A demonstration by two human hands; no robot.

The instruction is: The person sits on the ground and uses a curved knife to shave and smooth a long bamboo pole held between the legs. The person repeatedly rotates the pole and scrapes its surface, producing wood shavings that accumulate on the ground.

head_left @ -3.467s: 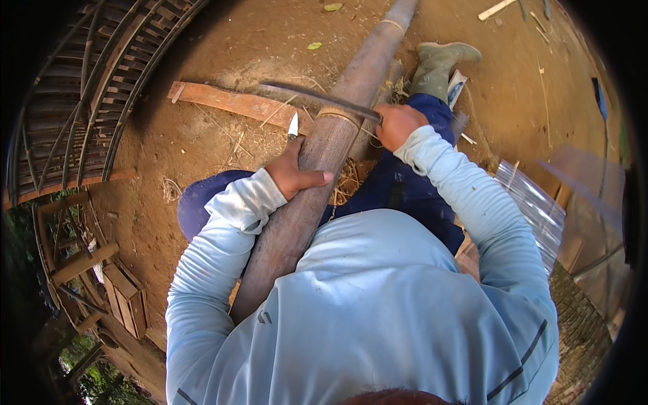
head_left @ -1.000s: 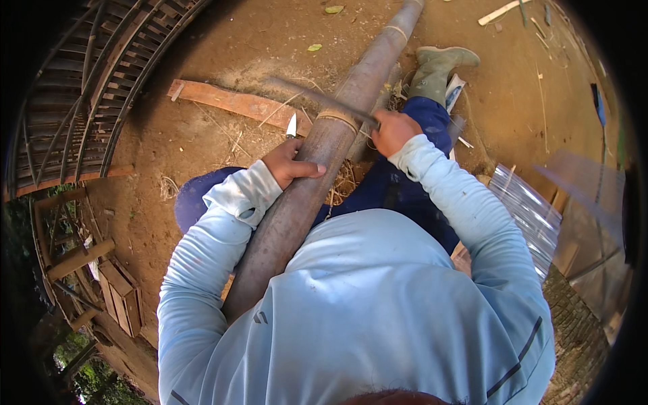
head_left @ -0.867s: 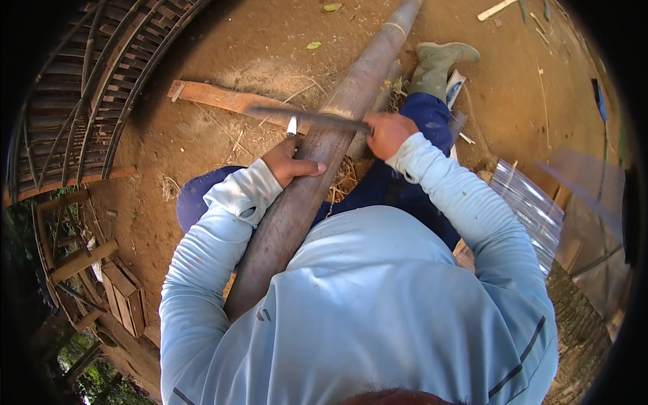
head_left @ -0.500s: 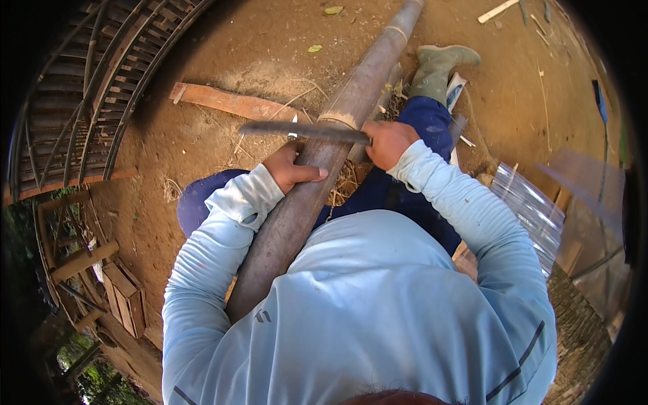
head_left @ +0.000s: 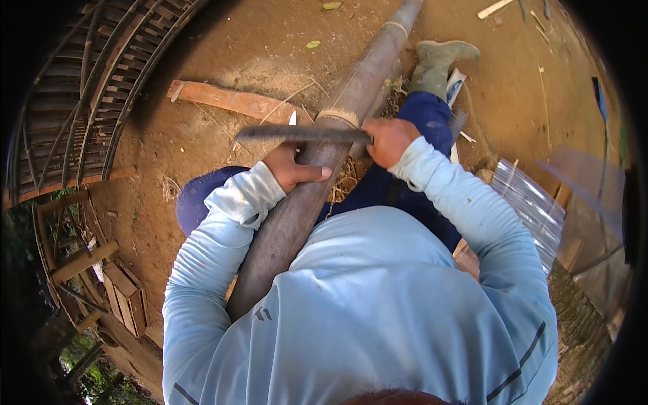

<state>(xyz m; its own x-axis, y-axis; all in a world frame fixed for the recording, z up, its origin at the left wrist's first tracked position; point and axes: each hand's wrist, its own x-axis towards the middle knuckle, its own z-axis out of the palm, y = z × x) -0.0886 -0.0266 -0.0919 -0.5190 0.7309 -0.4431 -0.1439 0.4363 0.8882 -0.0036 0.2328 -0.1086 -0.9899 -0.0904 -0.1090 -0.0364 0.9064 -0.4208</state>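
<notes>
A thick brown bamboo pole [head_left: 283, 233] slants from beside my body up to the far right, between my legs. A pale ring runs round it at a node [head_left: 339, 119]. My left hand [head_left: 290, 167] is wrapped round the pole below this node, its thumb lying on top. My right hand [head_left: 390, 142] is closed on the handle of a dark, long-bladed machete [head_left: 297, 133]. The blade lies crosswise over the pole just below the node, its tip pointing left past my left hand. The handle is hidden in my fist.
A flat reddish board [head_left: 236, 101] lies on the dirt beyond my left hand. A slatted bamboo frame [head_left: 101, 88] stands at the far left. Clear corrugated sheets [head_left: 530, 206] are at the right. My boot [head_left: 435, 67] rests beside the pole's far part.
The machete's tip has shifted slightly left and nearer to me, and the blade's face has turned a little. My left hand keeps its hold on the pole.
</notes>
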